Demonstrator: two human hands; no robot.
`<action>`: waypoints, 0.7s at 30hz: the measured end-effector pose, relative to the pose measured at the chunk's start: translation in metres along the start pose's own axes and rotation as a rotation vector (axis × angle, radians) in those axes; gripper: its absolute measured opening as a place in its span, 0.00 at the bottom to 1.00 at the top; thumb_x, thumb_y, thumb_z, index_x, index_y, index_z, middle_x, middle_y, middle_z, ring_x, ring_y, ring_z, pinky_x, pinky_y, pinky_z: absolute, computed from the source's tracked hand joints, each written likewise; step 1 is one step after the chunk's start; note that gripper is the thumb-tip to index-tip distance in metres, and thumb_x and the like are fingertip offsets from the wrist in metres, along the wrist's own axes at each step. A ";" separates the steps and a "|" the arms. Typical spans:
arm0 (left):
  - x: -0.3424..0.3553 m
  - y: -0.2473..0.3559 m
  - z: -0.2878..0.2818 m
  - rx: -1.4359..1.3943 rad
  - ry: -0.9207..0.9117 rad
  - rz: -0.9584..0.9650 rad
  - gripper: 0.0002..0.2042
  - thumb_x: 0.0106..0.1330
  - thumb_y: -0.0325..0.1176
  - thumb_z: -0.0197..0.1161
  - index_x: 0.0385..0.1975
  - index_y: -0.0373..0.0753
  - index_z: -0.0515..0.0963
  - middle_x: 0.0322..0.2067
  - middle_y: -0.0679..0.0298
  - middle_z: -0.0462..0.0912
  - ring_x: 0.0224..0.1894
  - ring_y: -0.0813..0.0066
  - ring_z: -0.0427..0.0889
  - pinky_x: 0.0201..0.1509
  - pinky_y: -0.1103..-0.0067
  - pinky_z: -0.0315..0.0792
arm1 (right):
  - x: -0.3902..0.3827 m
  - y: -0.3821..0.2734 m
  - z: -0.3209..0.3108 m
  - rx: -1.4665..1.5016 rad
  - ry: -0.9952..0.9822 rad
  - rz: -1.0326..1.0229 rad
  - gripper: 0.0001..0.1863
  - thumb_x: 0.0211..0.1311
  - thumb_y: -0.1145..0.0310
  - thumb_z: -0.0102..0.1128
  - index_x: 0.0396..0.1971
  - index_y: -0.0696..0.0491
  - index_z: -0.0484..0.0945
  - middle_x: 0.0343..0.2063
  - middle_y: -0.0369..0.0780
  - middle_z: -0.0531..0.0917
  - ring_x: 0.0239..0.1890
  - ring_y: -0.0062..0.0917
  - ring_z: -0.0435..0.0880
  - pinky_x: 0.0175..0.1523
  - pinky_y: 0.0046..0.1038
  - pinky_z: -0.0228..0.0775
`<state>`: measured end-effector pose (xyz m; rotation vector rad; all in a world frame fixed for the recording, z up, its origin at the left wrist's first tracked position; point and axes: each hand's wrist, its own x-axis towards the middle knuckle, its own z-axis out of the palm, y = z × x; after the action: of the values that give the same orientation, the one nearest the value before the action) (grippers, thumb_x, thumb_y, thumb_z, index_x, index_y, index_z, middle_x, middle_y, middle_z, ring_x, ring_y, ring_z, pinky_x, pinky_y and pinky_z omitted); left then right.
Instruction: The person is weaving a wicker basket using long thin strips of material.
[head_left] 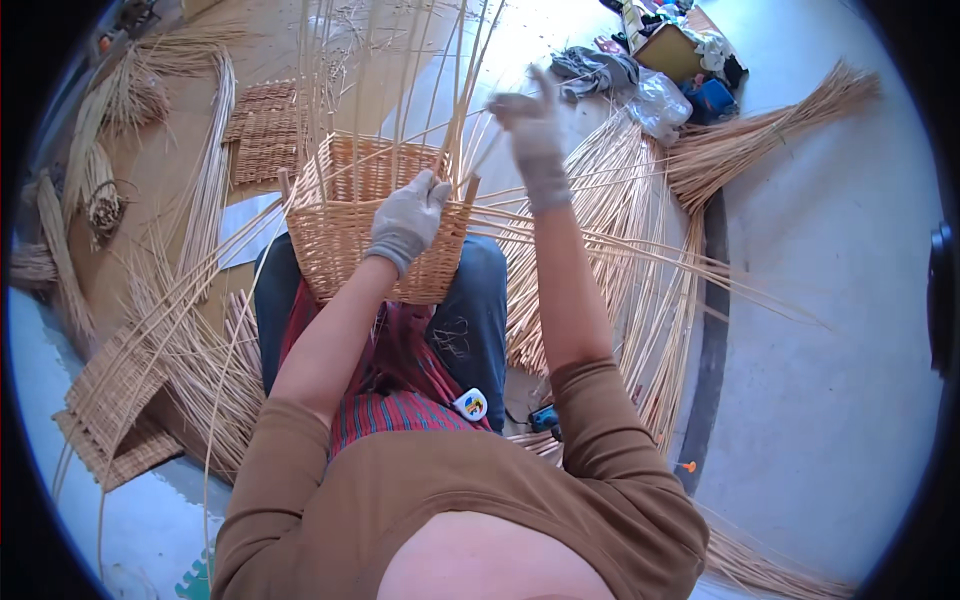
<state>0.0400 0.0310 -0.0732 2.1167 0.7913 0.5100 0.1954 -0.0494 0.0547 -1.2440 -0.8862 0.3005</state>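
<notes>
A partly woven wicker basket (330,246) rests on my lap between my knees, with tall upright canes rising from its far side and long loose canes stretching out to both sides. My left hand (408,218), in a grey knitted glove, grips the near rim toward the right corner, its thumb and fingers pinched at the weave. To the right of the basket and above it, my gloved right hand (530,130) is raised and smeared by motion. A blurred cane runs close to its fingers; whether they hold it cannot be made out.
Bundles of canes (620,200) spread across the floor at right, with more (200,370) at left. Woven panels (265,130) lie far left, others (120,400) near left. A tape measure (470,404) sits on my lap. A clear plastic bag (660,105) lies far right.
</notes>
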 end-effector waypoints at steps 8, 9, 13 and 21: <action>-0.032 0.020 -0.011 0.241 0.393 0.655 0.31 0.69 0.37 0.69 0.71 0.46 0.68 0.58 0.57 0.82 0.58 0.58 0.81 0.68 0.59 0.70 | -0.075 0.072 -0.088 -0.226 0.417 0.153 0.09 0.84 0.71 0.42 0.56 0.51 0.68 0.25 0.35 0.74 0.28 0.19 0.78 0.44 0.32 0.85; -0.031 0.015 -0.006 0.270 0.277 0.678 0.35 0.68 0.37 0.69 0.75 0.46 0.63 0.61 0.57 0.80 0.61 0.59 0.79 0.71 0.59 0.68 | -0.075 0.073 -0.094 -0.269 0.334 0.085 0.08 0.84 0.71 0.42 0.55 0.51 0.69 0.25 0.34 0.74 0.27 0.19 0.77 0.43 0.32 0.85; -0.021 -0.009 0.009 0.403 0.137 0.701 0.40 0.66 0.38 0.68 0.79 0.47 0.59 0.55 0.60 0.82 0.55 0.63 0.81 0.68 0.62 0.68 | -0.079 0.018 -0.065 -0.148 0.370 0.175 0.14 0.81 0.75 0.45 0.61 0.51 0.69 0.24 0.32 0.73 0.24 0.19 0.74 0.40 0.30 0.83; -0.033 -0.003 0.016 0.066 0.132 0.539 0.24 0.75 0.36 0.61 0.69 0.42 0.70 0.53 0.62 0.81 0.56 0.69 0.80 0.66 0.68 0.72 | -0.121 -0.007 0.052 -0.430 -0.068 -0.297 0.28 0.61 0.67 0.71 0.62 0.52 0.77 0.38 0.42 0.85 0.41 0.34 0.86 0.50 0.37 0.79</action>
<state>0.0240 0.0013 -0.0880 2.3754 0.2958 0.9226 0.0786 -0.0935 0.0134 -1.4758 -1.2203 -0.0930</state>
